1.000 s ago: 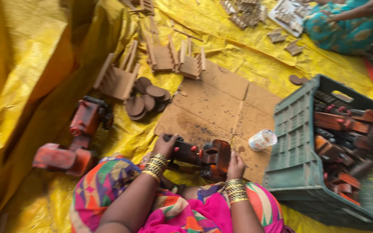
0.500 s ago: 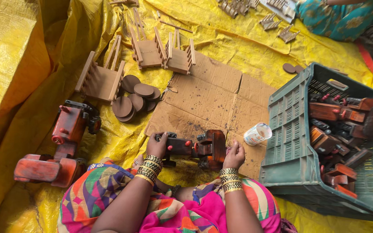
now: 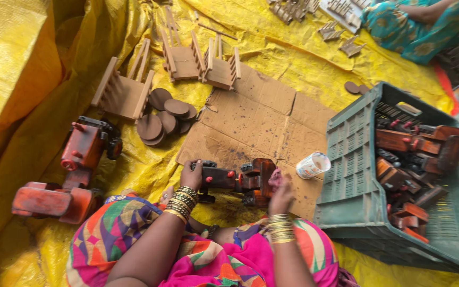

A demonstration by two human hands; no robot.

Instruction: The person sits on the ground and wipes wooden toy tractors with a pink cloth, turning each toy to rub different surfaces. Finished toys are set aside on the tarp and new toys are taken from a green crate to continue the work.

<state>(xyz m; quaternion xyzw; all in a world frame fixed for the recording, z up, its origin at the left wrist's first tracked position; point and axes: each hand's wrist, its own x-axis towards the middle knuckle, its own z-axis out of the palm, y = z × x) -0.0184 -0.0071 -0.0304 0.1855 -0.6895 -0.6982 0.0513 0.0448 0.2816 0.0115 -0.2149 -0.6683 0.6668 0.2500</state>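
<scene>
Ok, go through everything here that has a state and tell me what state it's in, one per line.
Toy tractor: on its side on the cardboard, held at both ends.
Left hand: gripping the tractor's front.
Right hand: on the tractor's rear.
Small white jar: lying on its side.
Green crate: open, full of wooden parts.
Red tractor: standing on the yellow sheet, untouched.

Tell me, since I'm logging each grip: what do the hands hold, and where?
Left hand grips the wooden toy tractor at its front end; right hand rests at its rear.
</scene>
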